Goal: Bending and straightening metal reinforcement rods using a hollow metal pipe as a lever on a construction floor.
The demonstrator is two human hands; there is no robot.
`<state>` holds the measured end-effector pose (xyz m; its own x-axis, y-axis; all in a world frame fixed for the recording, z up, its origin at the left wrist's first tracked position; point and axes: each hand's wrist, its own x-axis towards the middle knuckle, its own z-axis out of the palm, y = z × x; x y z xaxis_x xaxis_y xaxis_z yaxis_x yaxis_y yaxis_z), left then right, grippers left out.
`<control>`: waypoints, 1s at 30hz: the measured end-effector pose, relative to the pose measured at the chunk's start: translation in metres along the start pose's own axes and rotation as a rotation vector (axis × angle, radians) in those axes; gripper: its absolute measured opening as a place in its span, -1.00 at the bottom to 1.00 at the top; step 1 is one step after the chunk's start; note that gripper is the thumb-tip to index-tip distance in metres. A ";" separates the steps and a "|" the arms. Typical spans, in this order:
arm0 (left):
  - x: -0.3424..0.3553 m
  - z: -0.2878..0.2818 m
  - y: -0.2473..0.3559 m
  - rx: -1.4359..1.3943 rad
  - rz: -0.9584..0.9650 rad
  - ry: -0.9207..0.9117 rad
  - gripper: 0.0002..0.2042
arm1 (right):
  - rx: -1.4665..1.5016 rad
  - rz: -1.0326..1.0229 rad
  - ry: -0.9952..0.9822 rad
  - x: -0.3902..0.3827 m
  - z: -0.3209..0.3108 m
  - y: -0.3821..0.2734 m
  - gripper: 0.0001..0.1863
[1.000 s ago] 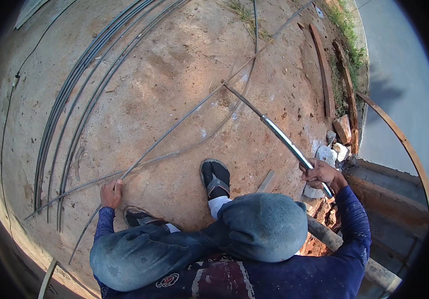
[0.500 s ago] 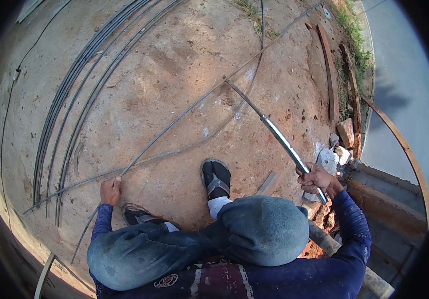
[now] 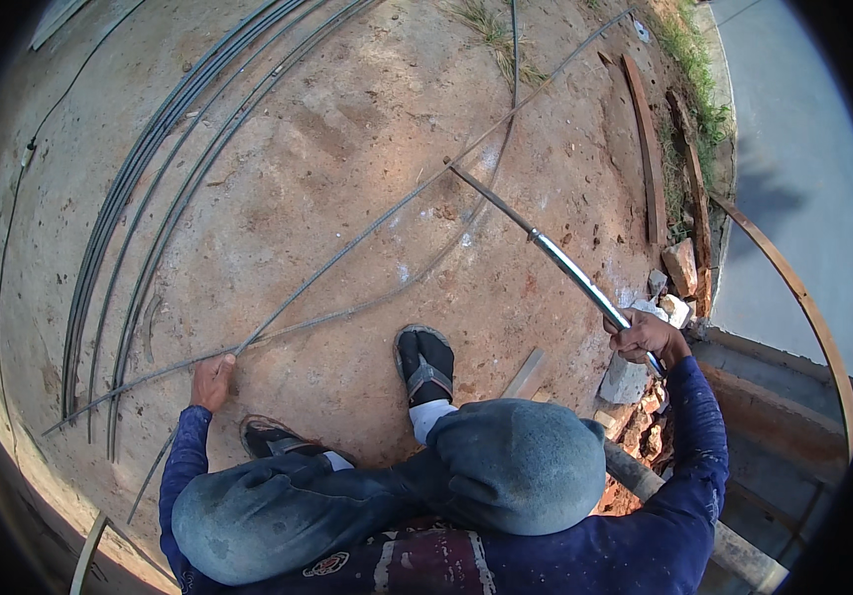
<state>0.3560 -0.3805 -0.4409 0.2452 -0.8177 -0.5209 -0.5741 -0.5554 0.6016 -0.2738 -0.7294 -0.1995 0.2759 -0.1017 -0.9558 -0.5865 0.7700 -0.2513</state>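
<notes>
- The long rod point(image 3: 417, 194) ran slantwise over the bare ground point(image 3: 298, 198), from beside the left foot up toward the grass point(image 3: 709, 119), with the far tip of the silver bar point(image 3: 577, 280) meeting it midway
- The left hand point(image 3: 212, 383) had its grip curled round the near part of the rod, just below where that crossed a second rod point(image 3: 322, 318)
- The right hand point(image 3: 645, 339) had its grip wrapped round the bar's near end, beside the right knee point(image 3: 516, 466)
- As far along as could be judged, the setting-up looked done: rod held, bar tip placed against it; the rod ran nearly straight past that contact with no sharp bend, so the work at that spot seemed at an early stage
- A group of dark rods point(image 3: 114, 198) lay apart on the left, touched by neither hand
- The bar's tip was too small to make out, so whether it hooked round the rod or only rested on it could not be told
- The left fingers hid the stretch of rod inside them, and the right hand covered part of the handle
</notes>
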 end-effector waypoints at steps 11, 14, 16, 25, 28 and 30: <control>-0.012 -0.004 0.001 -0.149 -0.115 -0.086 -0.41 | 0.077 0.086 -0.135 0.007 -0.018 -0.002 -0.66; -0.013 -0.009 0.006 -0.117 -0.133 -0.071 -0.40 | 0.116 -0.012 -0.034 0.010 0.024 0.012 -0.64; -0.015 -0.014 0.013 -0.131 -0.141 -0.071 -0.40 | 0.097 0.001 -0.020 0.009 0.027 0.020 -0.66; -0.017 0.015 0.011 -0.041 -0.073 0.063 -0.43 | 0.318 0.031 0.002 0.016 0.075 0.016 -0.70; -0.024 0.017 0.016 0.015 -0.091 0.065 -0.41 | 0.247 0.013 0.079 0.009 0.083 0.016 -0.71; -0.001 0.018 0.017 0.013 -0.089 0.140 -0.40 | 0.233 -0.036 0.118 0.026 0.075 -0.007 -0.72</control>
<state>0.3321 -0.3870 -0.4406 0.4013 -0.7792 -0.4815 -0.5555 -0.6250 0.5484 -0.2058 -0.6898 -0.2112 0.1947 -0.1939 -0.9615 -0.3833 0.8873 -0.2565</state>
